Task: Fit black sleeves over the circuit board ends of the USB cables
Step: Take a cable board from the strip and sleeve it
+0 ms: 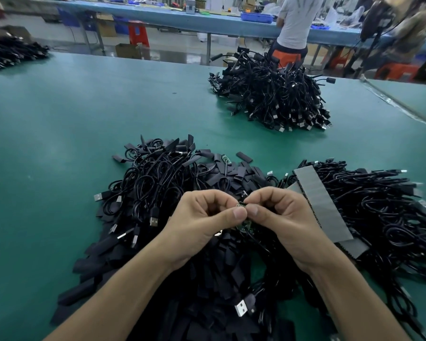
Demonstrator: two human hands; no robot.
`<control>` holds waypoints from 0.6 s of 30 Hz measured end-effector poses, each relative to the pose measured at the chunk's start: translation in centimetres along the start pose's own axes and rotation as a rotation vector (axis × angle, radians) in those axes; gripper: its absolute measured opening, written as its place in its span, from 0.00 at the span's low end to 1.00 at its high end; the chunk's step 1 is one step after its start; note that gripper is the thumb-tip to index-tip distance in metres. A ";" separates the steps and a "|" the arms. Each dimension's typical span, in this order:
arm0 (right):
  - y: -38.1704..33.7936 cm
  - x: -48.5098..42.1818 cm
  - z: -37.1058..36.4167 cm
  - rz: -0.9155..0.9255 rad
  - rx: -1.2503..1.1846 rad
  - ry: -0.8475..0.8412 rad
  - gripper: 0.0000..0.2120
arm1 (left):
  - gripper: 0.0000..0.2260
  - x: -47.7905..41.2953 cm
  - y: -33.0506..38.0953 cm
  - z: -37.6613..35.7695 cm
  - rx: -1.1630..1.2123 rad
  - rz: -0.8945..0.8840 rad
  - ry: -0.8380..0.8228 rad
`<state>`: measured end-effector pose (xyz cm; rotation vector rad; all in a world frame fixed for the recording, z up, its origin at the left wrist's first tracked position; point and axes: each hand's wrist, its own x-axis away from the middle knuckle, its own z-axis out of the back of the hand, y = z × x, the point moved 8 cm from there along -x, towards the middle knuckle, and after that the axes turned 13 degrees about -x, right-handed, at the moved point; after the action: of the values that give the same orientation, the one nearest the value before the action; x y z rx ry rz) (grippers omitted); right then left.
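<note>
- Pinching together at chest height over the work pile, the left hand [204, 217] and right hand [283, 217] meet thumb tip to thumb tip in the head view, the only view there is.
- Both hands have their fingers curled in, with thumb and forefinger nipped on a small green circuit board [241, 205] that barely shows between them. Holding it from both sides probably steadies the board for threading.
- Whether a sleeve is already on that board is hidden by the fingers; I cannot tell.
- A second green board [246, 226] peeks out just below the thumbs, apparently hanging from the same grip.
- Loose black sleeves [231, 174] lie heaped directly under and beyond the hands, near enough to grab without reaching.
- Unsleeved USB cables [384, 217] fan out to the right, with a grey ribbed strip [322, 205] lying across them.
- More coiled cables [153, 185] sit to the left on the sleeve heap, one bare board [225, 160] resting on top.
- A separate far pile [271, 94] on the green table [84, 114] looks like finished work, judging by the sleeved ends.
- Behind the table, a person [295, 23] stands at another bench.
</note>
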<state>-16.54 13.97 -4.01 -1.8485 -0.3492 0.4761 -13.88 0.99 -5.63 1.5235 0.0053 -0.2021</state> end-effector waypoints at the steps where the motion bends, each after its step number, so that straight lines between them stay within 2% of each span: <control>1: 0.1 -0.1 0.0 -0.004 -0.008 0.002 0.04 | 0.04 0.0 -0.2 0.0 0.026 0.013 0.006; 6: 0.9 -0.4 0.1 -0.023 -0.066 0.054 0.05 | 0.04 -0.1 -0.7 0.2 0.079 0.034 0.048; 10: 1.1 -0.8 0.7 -0.020 0.016 0.103 0.07 | 0.08 -0.2 -1.1 0.8 0.087 0.048 0.140; 14: 1.5 -1.0 0.3 -0.056 0.035 0.044 0.03 | 0.07 -0.3 -1.3 0.7 0.113 0.059 0.139; 18: 1.8 -1.2 -0.4 -0.082 -0.063 -0.010 0.02 | 0.03 -0.2 -1.5 0.5 0.150 0.099 0.076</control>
<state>-17.37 12.48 -5.45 -1.8854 -0.4499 0.4227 -14.32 0.51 -7.07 1.6758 -0.0257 -0.0662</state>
